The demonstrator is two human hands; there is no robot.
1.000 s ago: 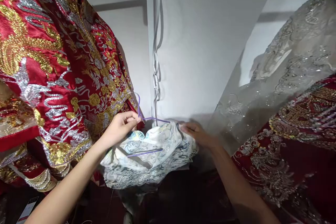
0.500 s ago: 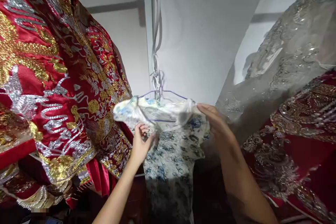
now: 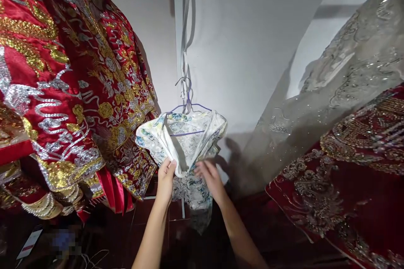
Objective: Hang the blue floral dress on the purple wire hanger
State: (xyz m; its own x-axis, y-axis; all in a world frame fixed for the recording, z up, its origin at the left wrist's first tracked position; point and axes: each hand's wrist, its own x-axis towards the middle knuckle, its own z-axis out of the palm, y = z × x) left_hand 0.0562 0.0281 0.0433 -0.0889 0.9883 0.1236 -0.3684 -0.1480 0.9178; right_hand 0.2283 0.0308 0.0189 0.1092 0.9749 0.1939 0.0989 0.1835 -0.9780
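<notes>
Satin, white with a blue and yellow floral print, is forming the short garment [image 3: 189, 143], which is hanging on a thin purple wire hanger [image 3: 203, 107] in the middle of the scene. The hanger is hooking onto a white hanging strap [image 3: 184, 50] that is running down the white wall [image 3: 246, 50] at the far side.

**Hand state**
- The left hand [image 3: 166, 178] is pinching the lower white fold of the garment between thumb and fingers.
- The right hand [image 3: 208, 176] is lying against the printed cloth just right of the left hand. Motion blur is hiding the fingers, so whether it is grasping or only touching cannot be told.

**Handling**
- The cloth is looking light, soft and slippery. It is folding and bunching freely on the hanger.
- The weave is probably snagging easily on the beaded garments at either side.
- The wire hanger is looking springy and thin, and is likely bending under a hard pull.
- The firmest holds are judged to be the hem fold now being pinched and the shoulder seams over the wire.

**Surroundings**
- A red satin robe with gold and silver embroidery [image 3: 63, 84] is hanging close on the left.
- A grey sheer beaded gown [image 3: 341, 84] and a dark red embroidered dress [image 3: 347, 176] are filling the right.

**Writing**
- A small white card [image 3: 29, 244] is lying near left. Its print is too small to read.
- No brand or label is showing on the garment.
</notes>
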